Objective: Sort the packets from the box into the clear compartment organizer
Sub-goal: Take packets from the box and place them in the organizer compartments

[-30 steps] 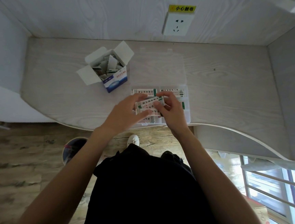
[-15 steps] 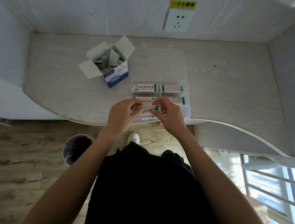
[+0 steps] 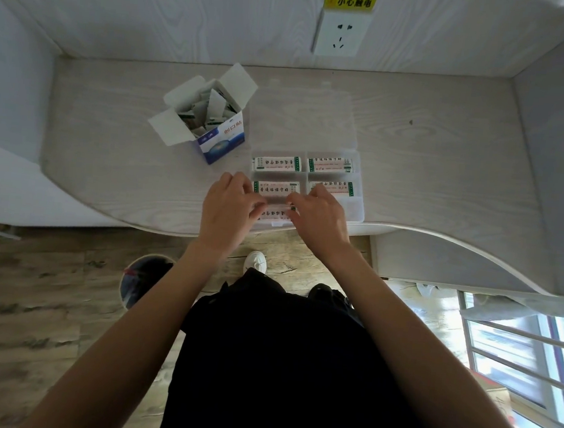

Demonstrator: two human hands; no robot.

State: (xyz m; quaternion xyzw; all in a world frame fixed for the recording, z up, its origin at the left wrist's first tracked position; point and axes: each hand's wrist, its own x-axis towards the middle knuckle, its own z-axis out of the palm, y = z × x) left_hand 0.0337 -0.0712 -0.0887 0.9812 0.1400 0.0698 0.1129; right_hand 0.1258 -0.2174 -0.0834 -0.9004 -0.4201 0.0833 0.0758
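Pale wood-grain desk (image 3: 431, 165): left hand (image 3: 228, 205) and right hand (image 3: 318, 215) pinch opposite ends of a white printed packet (image 3: 275, 212), lying crosswise over the clear plastic compartment organizer (image 3: 357, 217)'s near-left cell

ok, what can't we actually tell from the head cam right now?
- Packet at the organizer near-left cell: ends covered by left hand and right hand, grip unclear.
- Near-right cell: hidden behind the right hand.
- Packet count in the box: jumbled, too small.
- Packet print: too small to read.
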